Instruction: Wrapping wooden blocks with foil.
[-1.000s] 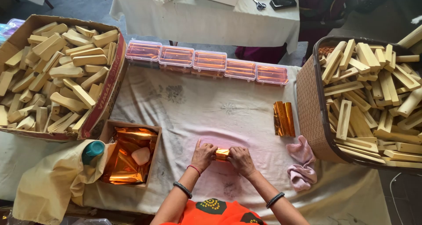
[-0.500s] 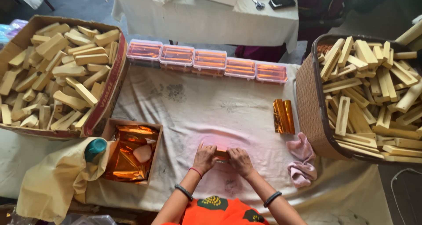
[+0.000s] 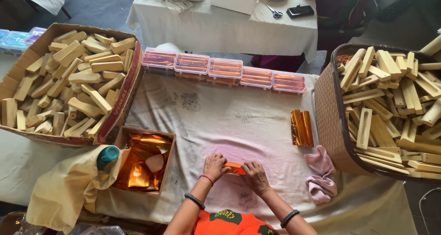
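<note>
Both hands (image 3: 216,165) (image 3: 255,176) pinching foil-wrapped block (image 3: 235,169), long axis left-right

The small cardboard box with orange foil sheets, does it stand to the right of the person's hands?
No. The small cardboard box stands to the left of both hands, below the big carton of wooden blocks.

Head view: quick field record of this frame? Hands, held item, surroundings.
left hand: pressing on the left end of the foil-wrapped piece
right hand: on its right end
foil-wrapped piece: small, orange, flat on the white cloth
left of hands: small box of orange foil sheets, teal cap beside it
far left: cardboard box of wooden blocks
right: brown basket of wooden blocks, wrapped foil pieces, pink cloth
back edge: row of clear cases
</note>
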